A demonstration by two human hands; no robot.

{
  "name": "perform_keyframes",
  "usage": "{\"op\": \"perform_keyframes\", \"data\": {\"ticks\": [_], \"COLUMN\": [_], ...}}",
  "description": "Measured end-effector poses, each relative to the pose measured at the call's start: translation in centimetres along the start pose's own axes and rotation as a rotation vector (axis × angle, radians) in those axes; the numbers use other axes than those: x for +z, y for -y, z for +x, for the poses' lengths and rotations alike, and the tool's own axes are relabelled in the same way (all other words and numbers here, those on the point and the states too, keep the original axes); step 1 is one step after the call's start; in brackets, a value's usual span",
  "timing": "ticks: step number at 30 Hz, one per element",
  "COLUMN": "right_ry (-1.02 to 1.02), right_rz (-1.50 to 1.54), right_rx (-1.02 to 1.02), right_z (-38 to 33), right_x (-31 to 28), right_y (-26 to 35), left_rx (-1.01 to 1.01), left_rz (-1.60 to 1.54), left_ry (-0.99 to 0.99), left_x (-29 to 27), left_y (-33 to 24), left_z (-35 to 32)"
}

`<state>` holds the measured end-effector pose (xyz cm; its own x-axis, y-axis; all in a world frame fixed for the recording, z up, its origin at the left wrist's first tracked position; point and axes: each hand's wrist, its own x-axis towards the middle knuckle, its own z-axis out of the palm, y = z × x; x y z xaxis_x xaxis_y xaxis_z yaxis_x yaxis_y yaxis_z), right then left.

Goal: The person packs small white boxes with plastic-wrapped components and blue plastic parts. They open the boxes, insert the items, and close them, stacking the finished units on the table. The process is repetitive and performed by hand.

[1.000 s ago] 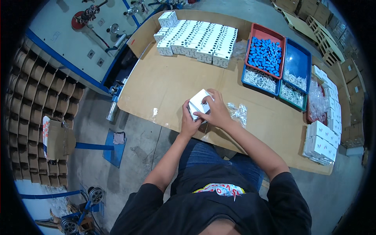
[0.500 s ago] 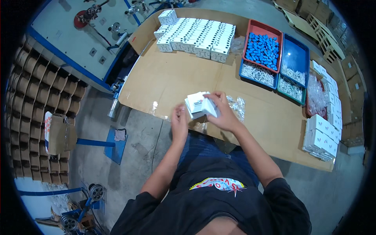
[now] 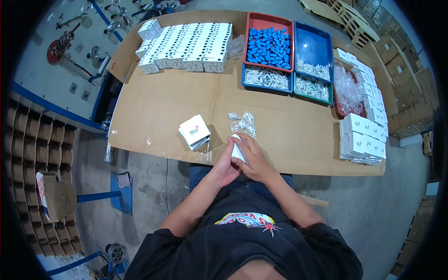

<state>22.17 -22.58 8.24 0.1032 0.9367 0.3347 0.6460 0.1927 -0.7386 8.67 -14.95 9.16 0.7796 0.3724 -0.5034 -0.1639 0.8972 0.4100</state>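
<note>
Both my hands meet at the table's near edge around a small white piece (image 3: 237,148), likely a flat carton or paper. My left hand (image 3: 225,164) presses against it from the left, and my right hand (image 3: 251,157) wraps it from the right. A small stack of white boxes (image 3: 194,132) with a red and blue mark lies on the cardboard-covered table (image 3: 163,107), left of my hands. Just beyond my fingers sit small clear plastic bags (image 3: 242,122) with little parts inside.
Rows of white boxes (image 3: 186,44) fill the far left. Red and blue trays (image 3: 268,44) of blue and white small parts stand at the far middle. Flat white cartons (image 3: 361,137) are stacked at the right edge, next to a bin of clear bags (image 3: 347,91).
The white boxes I held a second ago now lie on the table to the left. My hands have dropped to the near edge and closed on a smaller white piece.
</note>
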Motion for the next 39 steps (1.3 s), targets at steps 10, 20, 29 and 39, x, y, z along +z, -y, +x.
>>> {"op": "perform_keyframes", "data": {"ticks": [10, 20, 29, 39], "right_ry": [-0.147, -0.177, -0.482, -0.208], "right_rz": [0.023, 0.13, 0.045, 0.374], "right_rx": [-0.082, -0.023, 0.367, 0.61], "right_z": [-1.1, -1.4, -1.5, -0.1], "right_x": [1.7, 1.8, -1.3, -0.1], "right_y": [-2.1, -2.4, -6.9, -2.5], "left_rx": [0.07, 0.074, 0.148, 0.349], "left_rz": [-0.018, -0.14, -0.039, 0.284], "left_ry": [-0.02, -0.051, 0.155, 0.011], "left_x": [-2.2, -1.7, -3.7, -2.7], "left_y": [2.3, 2.7, 0.2, 1.0], "left_z": [2.1, 1.8, 1.5, 1.8]}}
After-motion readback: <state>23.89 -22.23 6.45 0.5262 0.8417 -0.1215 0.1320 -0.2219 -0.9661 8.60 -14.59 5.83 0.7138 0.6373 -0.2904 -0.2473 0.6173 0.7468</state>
